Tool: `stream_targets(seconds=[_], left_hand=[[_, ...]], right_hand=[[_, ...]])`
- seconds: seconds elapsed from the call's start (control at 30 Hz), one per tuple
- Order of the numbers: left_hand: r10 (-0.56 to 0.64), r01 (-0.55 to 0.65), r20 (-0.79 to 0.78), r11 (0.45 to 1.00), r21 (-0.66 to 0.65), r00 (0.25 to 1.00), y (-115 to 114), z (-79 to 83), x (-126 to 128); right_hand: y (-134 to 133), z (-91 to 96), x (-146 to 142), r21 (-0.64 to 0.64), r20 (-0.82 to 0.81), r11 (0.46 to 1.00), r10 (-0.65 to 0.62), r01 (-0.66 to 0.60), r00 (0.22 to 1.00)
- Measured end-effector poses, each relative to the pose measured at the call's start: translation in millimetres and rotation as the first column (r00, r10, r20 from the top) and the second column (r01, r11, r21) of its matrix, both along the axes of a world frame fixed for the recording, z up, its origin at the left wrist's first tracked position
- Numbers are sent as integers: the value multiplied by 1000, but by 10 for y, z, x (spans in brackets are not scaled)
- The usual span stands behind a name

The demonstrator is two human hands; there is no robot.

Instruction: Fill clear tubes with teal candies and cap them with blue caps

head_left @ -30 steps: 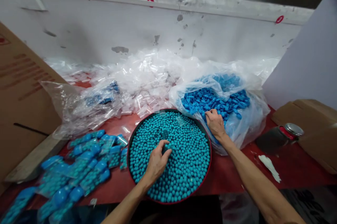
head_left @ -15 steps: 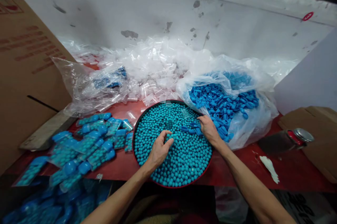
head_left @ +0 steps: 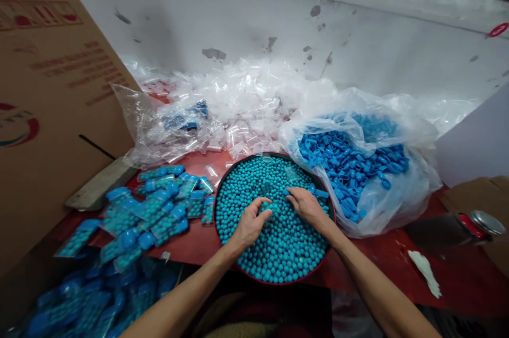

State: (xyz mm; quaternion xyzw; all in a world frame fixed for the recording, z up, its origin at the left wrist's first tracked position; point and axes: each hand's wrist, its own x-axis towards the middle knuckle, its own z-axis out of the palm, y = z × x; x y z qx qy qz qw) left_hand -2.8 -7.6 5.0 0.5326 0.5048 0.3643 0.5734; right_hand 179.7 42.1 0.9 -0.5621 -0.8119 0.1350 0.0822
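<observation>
A round red-rimmed tray (head_left: 225, 196) full of small teal balls (head_left: 278, 242) sits in front of me. My left hand (head_left: 251, 223) rests on the balls with thumb and fingers curled in a pinch. What it holds is hidden. My right hand (head_left: 305, 205) lies palm down beside it, fingertips almost meeting the left. Its fingers are bent over a few blue caps (head_left: 320, 193) that peek out at its edges. A small clear packet (head_left: 266, 188) stands in the balls just beyond both hands.
An open clear bag of blue caps (head_left: 350, 158) lies right of the tray. Empty clear packets (head_left: 246, 110) are heaped behind. Filled teal packets (head_left: 159, 208) pile up on the left and on the floor. A cardboard box (head_left: 47, 115) is at left, a metal-capped bottle (head_left: 473, 224) at right.
My right hand has come out of the bag of blue caps and moved left onto the tray, next to my left hand. The view has shifted down and left.
</observation>
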Motion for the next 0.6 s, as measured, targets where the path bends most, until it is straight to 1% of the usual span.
stream_targets(seconds=[0.07,0.1,0.13,0.17,0.2,0.27,0.3,0.37,0.4,0.47,0.53,0.6], left_hand=[[2,2,70,999,-51,998,2,4,1],[-1,11,120,997,-81,993,3,8,3],[-5,27,184,993,-114,983,3,15,3],[-7,48,258,987,-151,966,2,24,1],[-7,75,338,979,-188,941,1,37,-5],[-8,144,488,959,-243,873,-4,69,-25],[-21,188,545,949,-253,838,-8,85,-39],[-68,273,614,930,-246,786,-18,108,-61],[-87,291,620,927,-236,780,-22,110,-67],[-90,251,566,944,-213,820,-26,93,-64],[-68,166,449,969,-183,891,-27,59,-46],[-61,111,313,983,-146,948,-26,28,-23]], right_hand=[[-31,4,14,23,-137,1000,16,-13,990],[-64,15,14,21,-153,1000,15,-12,988],[-104,28,8,6,-118,1000,7,-6,993],[-147,41,-3,-17,-43,1000,-2,1,999],[-188,50,-15,-42,54,999,-9,11,999],[-248,57,-31,-81,229,996,-5,24,973],[-261,54,-30,-96,281,995,6,22,960],[-252,47,-4,-130,316,991,44,-3,948],[-234,49,18,-145,309,989,64,-20,949],[-192,83,67,-134,254,991,48,-14,966],[-171,166,95,-83,142,995,-52,64,989],[-198,283,77,-82,-34,988,-134,130,990]])
